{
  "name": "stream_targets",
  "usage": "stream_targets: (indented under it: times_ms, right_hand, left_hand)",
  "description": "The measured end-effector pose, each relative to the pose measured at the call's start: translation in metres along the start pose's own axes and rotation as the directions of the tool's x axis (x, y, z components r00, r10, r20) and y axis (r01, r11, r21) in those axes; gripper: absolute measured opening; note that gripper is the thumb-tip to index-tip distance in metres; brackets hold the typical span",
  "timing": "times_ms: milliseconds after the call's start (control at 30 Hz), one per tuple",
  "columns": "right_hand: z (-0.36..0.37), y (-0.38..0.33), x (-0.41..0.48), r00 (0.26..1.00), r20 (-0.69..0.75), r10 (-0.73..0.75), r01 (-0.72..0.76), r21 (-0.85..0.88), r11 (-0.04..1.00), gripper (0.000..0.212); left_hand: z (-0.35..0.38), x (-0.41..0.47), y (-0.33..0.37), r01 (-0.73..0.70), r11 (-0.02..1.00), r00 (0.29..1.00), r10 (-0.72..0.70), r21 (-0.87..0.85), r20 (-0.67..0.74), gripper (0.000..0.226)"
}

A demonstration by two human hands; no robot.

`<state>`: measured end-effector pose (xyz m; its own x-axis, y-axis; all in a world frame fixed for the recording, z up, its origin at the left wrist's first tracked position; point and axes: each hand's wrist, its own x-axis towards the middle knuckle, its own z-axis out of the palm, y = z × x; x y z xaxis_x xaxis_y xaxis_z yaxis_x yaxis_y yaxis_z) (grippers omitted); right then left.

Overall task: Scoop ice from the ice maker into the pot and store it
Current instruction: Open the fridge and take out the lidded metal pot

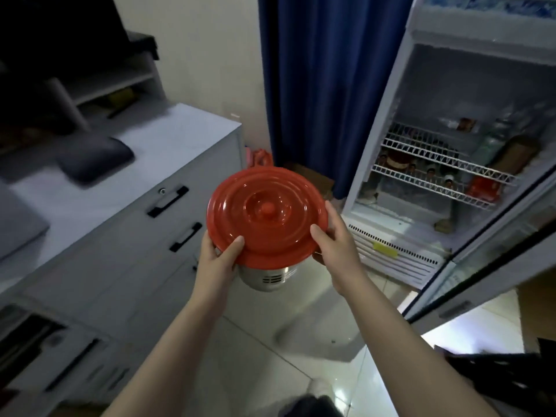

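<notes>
A steel pot point(269, 276) with a round red lid point(266, 213) on top hangs in the air in front of me, above the tiled floor. My left hand point(218, 258) grips its left side, thumb lying on the lid's rim. My right hand point(337, 240) grips the right side, thumb on the lid as well. The pot's contents are hidden by the lid. To the right stands an open refrigerator point(451, 164) with white wire shelves point(433, 173) and a bare bottom compartment.
A grey cabinet point(144, 224) with black drawer handles runs along the left. A blue curtain point(325, 85) hangs behind the pot. The fridge's glass door point(493, 266) swings out at the right. Bottles and red items sit on the shelves.
</notes>
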<state>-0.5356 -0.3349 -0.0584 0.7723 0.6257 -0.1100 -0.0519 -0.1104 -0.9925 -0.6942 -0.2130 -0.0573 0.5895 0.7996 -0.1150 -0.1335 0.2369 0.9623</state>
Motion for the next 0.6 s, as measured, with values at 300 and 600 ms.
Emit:
stream_targets:
  times_ms: [300, 600]
  right_hand:
    - [0.056, -0.012, -0.066, 0.953, 0.300, -0.049, 0.057, -0.018, 0.998, 0.051]
    - [0.116, -0.019, -0.143, 0.822, 0.552, -0.137, 0.183, -0.029, 0.983, 0.061]
  left_hand:
    - [-0.065, -0.106, 0.019, -0.054, 0.997, 0.960, 0.038, -0.050, -0.277, 0.061]
    - [-0.119, -0.229, 0.035, -0.137, 0.991, 0.838, 0.113, -0.004, -0.534, 0.056]
